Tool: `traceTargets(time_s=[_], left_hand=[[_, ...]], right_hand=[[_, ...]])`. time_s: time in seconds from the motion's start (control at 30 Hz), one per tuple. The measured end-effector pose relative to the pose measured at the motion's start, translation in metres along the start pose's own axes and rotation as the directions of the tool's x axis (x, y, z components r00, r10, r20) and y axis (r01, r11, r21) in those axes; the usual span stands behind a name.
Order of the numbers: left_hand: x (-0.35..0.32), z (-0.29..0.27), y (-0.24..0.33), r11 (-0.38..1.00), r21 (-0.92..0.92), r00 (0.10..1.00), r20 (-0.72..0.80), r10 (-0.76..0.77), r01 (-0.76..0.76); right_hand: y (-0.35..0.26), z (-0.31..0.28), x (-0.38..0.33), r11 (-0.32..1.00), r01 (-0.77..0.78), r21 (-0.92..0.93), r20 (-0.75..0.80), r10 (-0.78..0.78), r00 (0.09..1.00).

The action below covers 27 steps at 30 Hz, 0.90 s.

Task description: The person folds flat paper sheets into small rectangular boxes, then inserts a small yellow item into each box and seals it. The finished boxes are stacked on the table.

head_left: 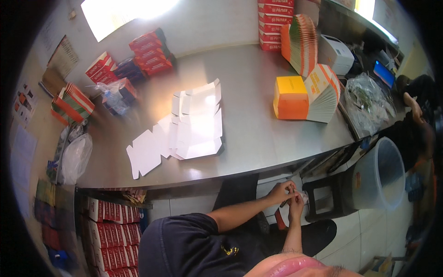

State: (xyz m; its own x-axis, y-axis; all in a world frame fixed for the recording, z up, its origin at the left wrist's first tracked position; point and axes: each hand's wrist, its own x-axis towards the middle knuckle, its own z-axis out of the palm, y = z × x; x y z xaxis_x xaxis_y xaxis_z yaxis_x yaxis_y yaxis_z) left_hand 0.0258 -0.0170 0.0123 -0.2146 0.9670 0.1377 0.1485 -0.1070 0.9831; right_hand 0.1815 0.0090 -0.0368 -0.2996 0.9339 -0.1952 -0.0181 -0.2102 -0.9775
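Observation:
Both hands are close together over my lap, below the table's front edge. My left hand (pixel 280 192) has its fingers drawn into a pinch. Right beside it, my right hand (pixel 296 207) is closed, its fingertips meeting those of the left. Something small and whitish (pixel 304 197) shows at the fingers; its kind is too small to make out. Under the hands lies a red and white item (pixel 280 219), partly hidden by my right forearm. On the steel table (pixel 249 138), flat white carton blanks (pixel 198 124) lie unfolded, away from both hands.
A yellow and orange box (pixel 291 98) stands beside fanned folded cartons (pixel 324 92). Red boxes (pixel 276 25) are stacked at the back, more (pixel 113 233) under the table. A translucent bin (pixel 378 175) and a black stool (pixel 323 198) stand at right. Another person's hand (pixel 412 105) shows far right.

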Motion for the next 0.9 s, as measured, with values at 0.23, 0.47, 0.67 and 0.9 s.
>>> traceTargets(time_s=[0.23, 0.47, 0.67, 0.9], left_hand=[[0.023, -0.019, -0.084, 0.965, -0.216, 0.951, -0.237, -0.198, 0.147], [0.024, -0.014, -0.016, 0.735, -0.528, 0.9, 0.162, -0.405, 0.426], [0.023, -0.026, -0.009, 0.711, -0.387, 0.799, 0.419, -0.432, 0.588], [0.023, -0.012, -0.017, 0.741, -0.287, 0.794, 0.239, -0.559, 0.608]], right_hand=[[-0.055, -0.006, 0.008, 0.889, 0.171, -0.426, -0.389, -0.35, 0.852], [-0.053, -0.039, 0.011, 0.974, -0.16, 0.161, -0.11, 0.179, 0.978], [-0.07, -0.03, 0.002, 0.921, -0.228, 0.316, 0.123, 0.199, 0.972], [-0.061, -0.001, 0.001, 0.928, -0.238, 0.285, -0.038, 0.259, 0.965]])
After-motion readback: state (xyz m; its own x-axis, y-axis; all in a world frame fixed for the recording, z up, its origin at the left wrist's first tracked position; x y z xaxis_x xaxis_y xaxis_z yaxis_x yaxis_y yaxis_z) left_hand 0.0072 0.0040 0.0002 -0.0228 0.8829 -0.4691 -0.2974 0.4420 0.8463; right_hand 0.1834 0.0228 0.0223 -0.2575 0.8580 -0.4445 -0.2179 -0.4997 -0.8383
